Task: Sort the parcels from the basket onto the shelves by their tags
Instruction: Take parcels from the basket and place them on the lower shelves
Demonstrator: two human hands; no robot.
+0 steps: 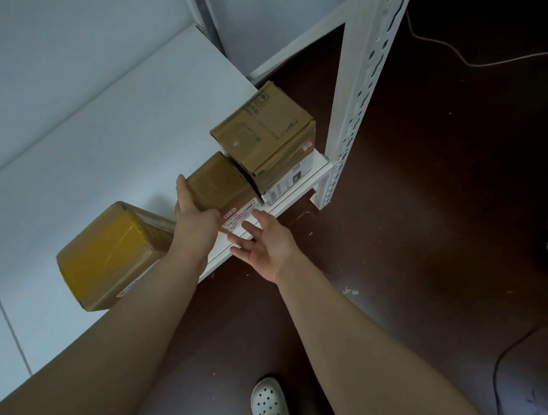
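Overhead, the head camera looks down on a white shelf (78,159) with three parcels along its front edge. Both bare arms reach forward to the middle one, a small brown parcel (216,182) with a white tag (241,217) on its near face. The left hand (195,221) rests against that parcel's left side, its fingers (183,192) flat along the cardboard and the thumb laid across the near top edge, so the box is steadied by an open palm and not wrapped. The right hand (267,242) is spread wide, fingers apart, palm turned toward the tag; its fingertips lie at the tag and the shelf's front lip, and I cannot tell whether they touch the box. It grips nothing.

Just beyond the left fingers, a larger brown parcel (265,133) sits on top of a white box (291,177), touching the small parcel's far corner and close to the perforated white upright (358,98) of the shelving. Nearer the person, beside the left forearm, a parcel wrapped in yellowish tape (108,254) lies tilted on the shelf. Below the arms, on the dark floor (436,190), a white clog (273,410) shows, and a thin cable (484,62) trails at the far right.
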